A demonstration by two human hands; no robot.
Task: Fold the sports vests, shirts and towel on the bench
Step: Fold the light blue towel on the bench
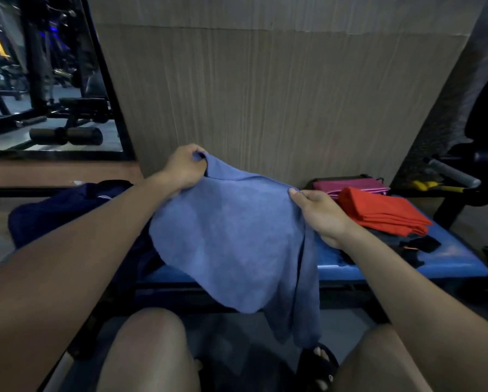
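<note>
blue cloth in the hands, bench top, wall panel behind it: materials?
Soft matte blue cloth: looks like microfibre or terry towel; it drapes limply, with a faint nap. Glossy blue bench top: likely vinyl padding, given the sheen and rounded edge. Grey-brown wall panel: wood-grain laminate or veneer, with vertical streaks; which one is unclear.

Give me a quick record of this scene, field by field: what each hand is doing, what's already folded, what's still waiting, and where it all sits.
left hand: left hand grips an upper corner of the blue towel
right hand: right hand pinches the towel's other upper edge
towel state: held up, unfolded, hanging down past the bench front
folded: red garment and pink garment, at the bench's right end, the pink one behind
waiting: dark navy garment, crumpled, on the left
backdrop: wood-grain wall panel
</note>
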